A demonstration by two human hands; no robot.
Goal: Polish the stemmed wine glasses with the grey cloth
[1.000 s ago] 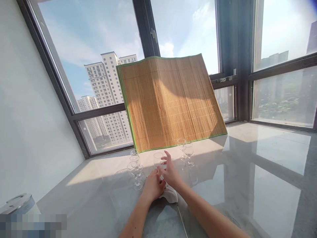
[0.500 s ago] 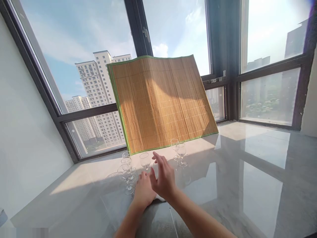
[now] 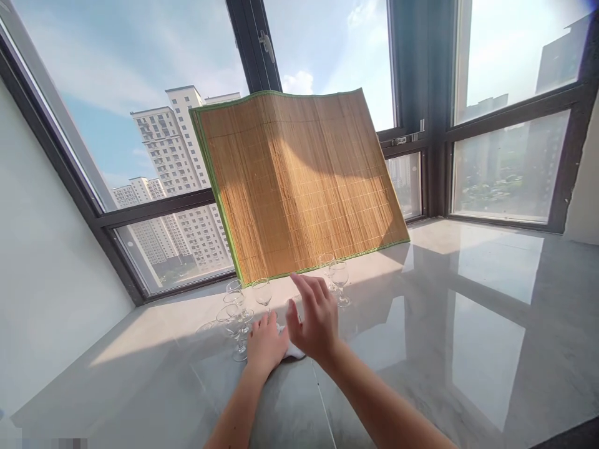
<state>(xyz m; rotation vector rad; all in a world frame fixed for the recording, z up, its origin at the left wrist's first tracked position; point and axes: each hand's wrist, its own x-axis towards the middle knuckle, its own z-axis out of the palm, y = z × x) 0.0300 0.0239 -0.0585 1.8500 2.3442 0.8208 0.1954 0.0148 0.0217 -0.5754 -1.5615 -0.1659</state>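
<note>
My left hand lies flat on a white cloth on the glossy grey counter, fingers spread. My right hand hovers open just above and to the right of it, fingers stretched toward two small stemmed glasses. Another stemmed glass stands just beyond my left fingertips. A cluster of more glasses stands to the left of my left hand. Neither hand holds a glass.
A bamboo mat with green edging leans upright against the window frame behind the glasses. A white wall closes the left side. Sunlit patches fall on the counter at right.
My right hand has lifted off the cloth and drifted right, away from the middle glass. My left hand has stayed on the cloth. The view has shifted slightly.
</note>
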